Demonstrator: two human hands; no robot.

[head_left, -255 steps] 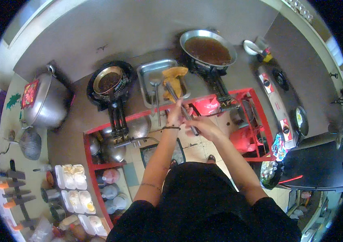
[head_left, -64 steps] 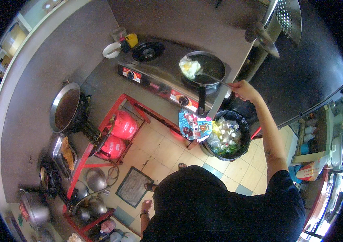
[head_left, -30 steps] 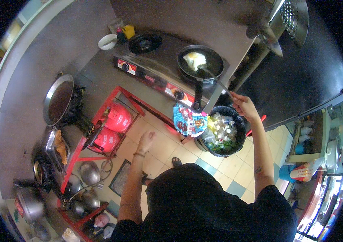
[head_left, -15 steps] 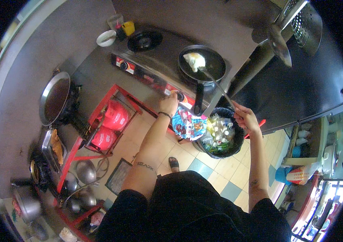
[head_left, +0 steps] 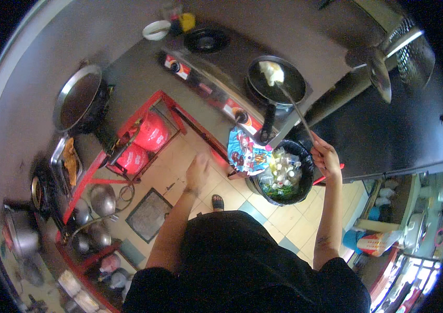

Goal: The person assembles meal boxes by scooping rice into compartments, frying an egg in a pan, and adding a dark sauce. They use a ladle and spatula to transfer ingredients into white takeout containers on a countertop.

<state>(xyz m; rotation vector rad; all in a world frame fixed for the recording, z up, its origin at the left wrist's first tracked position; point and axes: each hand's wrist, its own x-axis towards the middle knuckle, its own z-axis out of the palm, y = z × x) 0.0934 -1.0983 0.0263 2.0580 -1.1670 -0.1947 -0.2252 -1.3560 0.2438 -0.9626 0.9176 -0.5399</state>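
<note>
My right hand [head_left: 325, 156] is closed around the handle of a long metal spatula [head_left: 297, 108]. Its far end reaches into a black frying pan [head_left: 295, 89], touching or under a fried egg [head_left: 271, 72], white and folded-looking. The pan sits on the right burner of a two-burner gas stove [head_left: 221, 83], its black handle pointing toward me. Away from the stove's knobs, my left hand [head_left: 197, 171] hangs in the air over the tiled floor. Motion smears its fingers, and nothing held is visible there.
Below the pan handle stand a stool with a colourful cover [head_left: 246, 154] and a full, black-lined bin [head_left: 286, 180]. A red metal rack [head_left: 172, 107] borders the left side, near a wok [head_left: 79, 99] and a tray of fried food [head_left: 69, 161]. Ladles [head_left: 379, 78] hang at upper right.
My left hand has come off the stove knob and moved down toward my body. The right hand still holds the spatula at the egg. The whole view has shifted slightly.
</note>
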